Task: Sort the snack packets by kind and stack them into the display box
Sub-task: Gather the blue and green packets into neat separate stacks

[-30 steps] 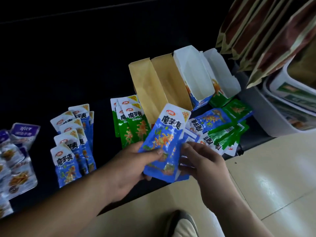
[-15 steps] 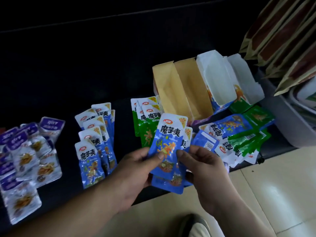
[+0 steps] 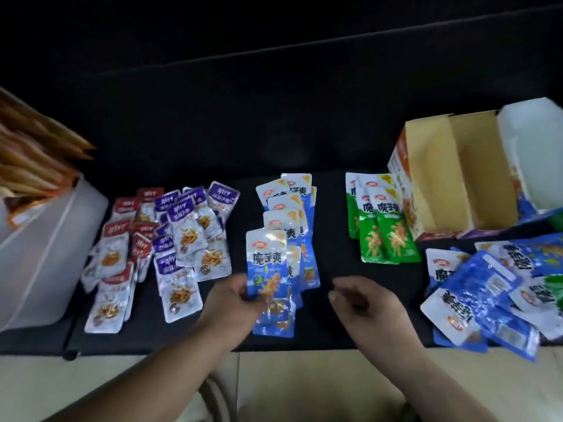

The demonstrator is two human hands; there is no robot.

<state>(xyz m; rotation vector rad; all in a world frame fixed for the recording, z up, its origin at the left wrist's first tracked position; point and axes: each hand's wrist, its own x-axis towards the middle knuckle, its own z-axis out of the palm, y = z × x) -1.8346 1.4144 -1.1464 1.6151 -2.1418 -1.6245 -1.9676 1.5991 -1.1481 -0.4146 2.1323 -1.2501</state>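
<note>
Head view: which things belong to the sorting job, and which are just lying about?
Job: blue packets in left hand, blue row, green packets, purple and red packets, unsorted heap, display box.
Lying about: plastic bin, brown pouches in it.

Colour rundown of the black table (image 3: 213, 117), lol
Purple-topped packets (image 3: 182, 220) and red-topped packets (image 3: 120, 229), all silvery with orange print, at 9 o'clock. Blue-and-white packets (image 3: 289, 208) sit dead centre, and the held packet (image 3: 267, 263) has an orange snack print. Green-and-white packets (image 3: 380, 239) at 2 o'clock. The display box (image 3: 463, 178) at 3 is tan inside, orange and white outside. A blue, white and green heap (image 3: 493, 287) at 4.
</note>
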